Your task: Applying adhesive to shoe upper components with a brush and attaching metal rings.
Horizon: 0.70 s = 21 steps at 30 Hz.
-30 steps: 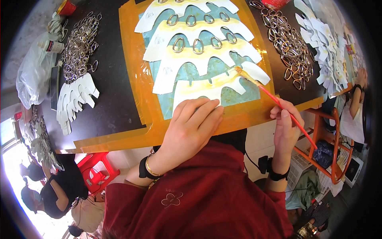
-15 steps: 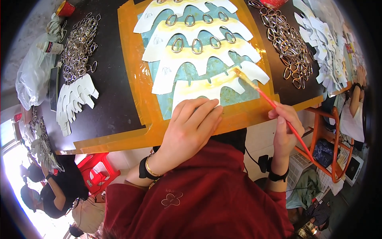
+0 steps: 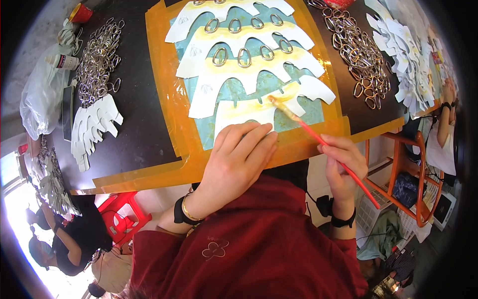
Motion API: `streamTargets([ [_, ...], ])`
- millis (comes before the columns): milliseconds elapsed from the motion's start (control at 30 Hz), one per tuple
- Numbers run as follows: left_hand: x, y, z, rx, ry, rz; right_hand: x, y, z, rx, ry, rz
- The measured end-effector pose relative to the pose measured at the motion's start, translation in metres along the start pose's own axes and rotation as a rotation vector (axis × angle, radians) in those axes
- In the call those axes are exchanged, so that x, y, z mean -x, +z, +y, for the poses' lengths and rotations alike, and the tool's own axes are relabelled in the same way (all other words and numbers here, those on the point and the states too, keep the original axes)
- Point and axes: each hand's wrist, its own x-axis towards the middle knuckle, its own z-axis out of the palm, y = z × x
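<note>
A long-handled red brush (image 3: 309, 130) is pinched between the fingers of my right hand (image 3: 344, 167). Its bristles touch the yellow-smeared upper band of the nearest white scalloped piece (image 3: 230, 117), near its middle. My left hand (image 3: 238, 160) lies with fingers stretched out over that piece's lower edge. Farther up, more white scalloped pieces (image 3: 199, 94) lie in overlapping rows, with wet-looking yellow along their bands. Oval metal rings (image 3: 244, 58) rest along those bands. Beneath everything is a stained teal sheet (image 3: 312, 110).
Orange-brown tape (image 3: 167, 99) frames the sheet on the dark table (image 3: 137, 114). Piles of metal rings lie left (image 3: 99, 60) and right (image 3: 351, 45). White pieces are stacked at the far right (image 3: 406, 65). A small bottle (image 3: 64, 61) lies beside a plastic bag (image 3: 40, 99). Other people sit nearby.
My right hand and the brush have moved left, taking the bristles from the right part of the nearest piece's band toward its middle. My left hand stays in place.
</note>
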Motion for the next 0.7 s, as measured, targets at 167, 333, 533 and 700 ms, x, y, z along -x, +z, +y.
streamTargets([
  [167, -0.001, -0.001, 0.000, -0.004, 0.005, 0.011, -0.004, -0.013, 0.006, 0.173, -0.037, 0.094],
  [333, 0.000, 0.001, 0.000, -0.002, -0.001, 0.008, -0.003, -0.010, 0.000, 0.105, -0.114, -0.048],
  [533, -0.001, -0.002, 0.001, -0.003, 0.003, 0.007, -0.011, -0.029, 0.008, 0.276, -0.305, -0.063],
  [700, -0.001, -0.001, 0.000, -0.009, 0.000, 0.006, -0.014, -0.028, 0.000, 0.253, -0.449, -0.287],
])
